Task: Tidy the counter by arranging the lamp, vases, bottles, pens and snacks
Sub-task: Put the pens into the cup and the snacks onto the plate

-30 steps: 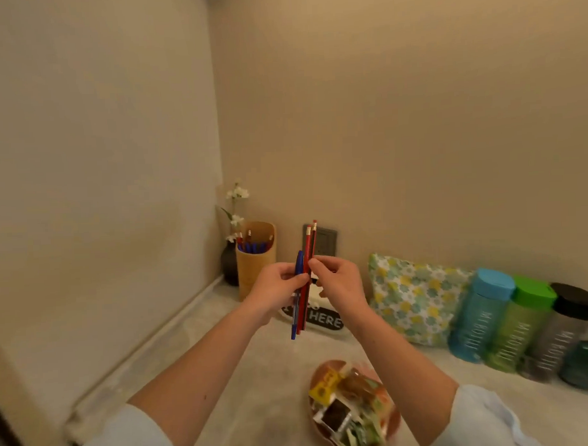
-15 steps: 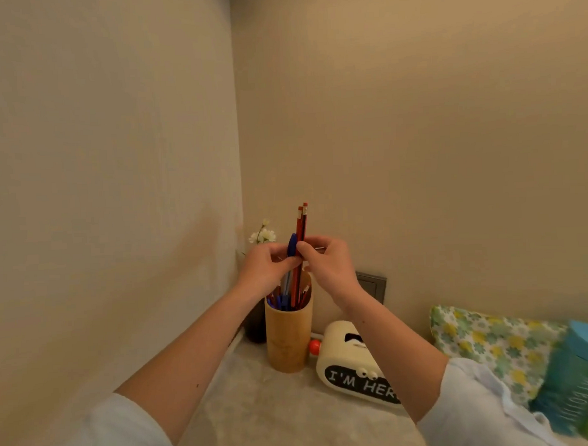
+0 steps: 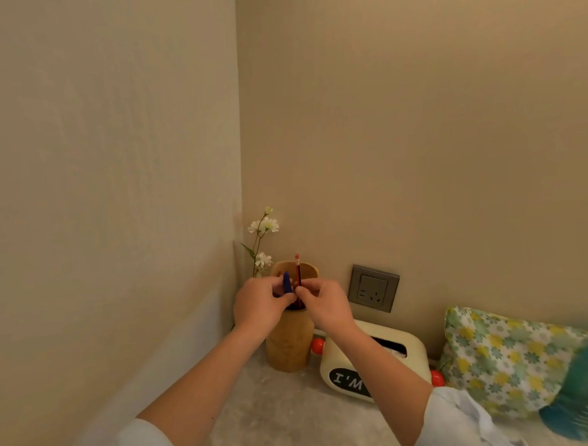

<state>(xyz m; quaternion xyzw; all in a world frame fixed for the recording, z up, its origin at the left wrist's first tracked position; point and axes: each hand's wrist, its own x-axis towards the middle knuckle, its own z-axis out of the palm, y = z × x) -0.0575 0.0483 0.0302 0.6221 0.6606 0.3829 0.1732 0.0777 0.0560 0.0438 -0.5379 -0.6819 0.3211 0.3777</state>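
A wooden pen holder (image 3: 289, 346) stands in the counter's back left corner. My left hand (image 3: 259, 305) and my right hand (image 3: 325, 305) meet over its mouth, both pinching a small bundle of pens. A blue pen cap (image 3: 287, 283) and a red pencil with an eraser tip (image 3: 298, 271) stick up between my fingers; their lower ends are down inside the holder. Behind the holder rises a stem of white flowers (image 3: 263, 239); its vase is hidden by my left hand.
A cream lamp (image 3: 390, 356) with a black "I'M" label and red knobs sits right of the holder. Further right lie a floral pouch (image 3: 500, 359) and a blurred teal bottle (image 3: 585, 399). A grey wall socket (image 3: 373, 288) is behind. Walls close in on the left and back.
The pens have gone lower into the holder; only their tops show now. Both hands dropped with them to the holder's rim. The view shifted left and closer.
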